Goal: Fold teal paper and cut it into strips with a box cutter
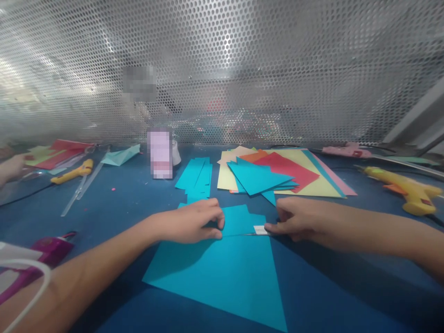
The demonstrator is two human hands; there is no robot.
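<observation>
A large sheet of blue paper (215,273) lies on the table in front of me, with smaller blue pieces (237,217) along its far edge. My left hand (194,222) presses on this paper with bent fingers, its thumb and forefinger at a thin line across the sheet. On the right, my right hand (294,219) is closed, its forefinger against a small white-ended tool (261,230). A thin grey tip points from it toward the left hand; the rest is hidden, so its kind cannot be made out.
Cut blue strips (197,175) lie beyond my left hand. A stack of coloured paper (329,178) is behind my right hand. Glue guns lie around: yellow (404,187), pink (347,150), purple (48,252) and another yellow (74,171). Another person's hand (12,169) is far left. A perforated metal screen (222,92) stands behind.
</observation>
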